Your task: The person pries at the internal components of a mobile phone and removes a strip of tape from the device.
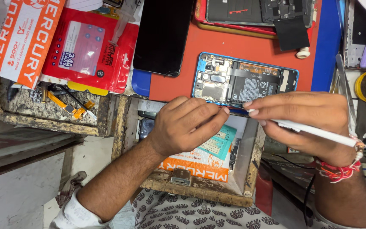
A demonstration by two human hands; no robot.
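- Single view, from a camera worn on the person's head.
- Faces steeply down onto the workbench (242, 38) and open drawer (200, 186).
- Close range: both forearms enter from the bottom edge.
- No second view to overlap with.

Bright even daylight, soft faint shadows, sharp centre, slight blur and stretch at edges.
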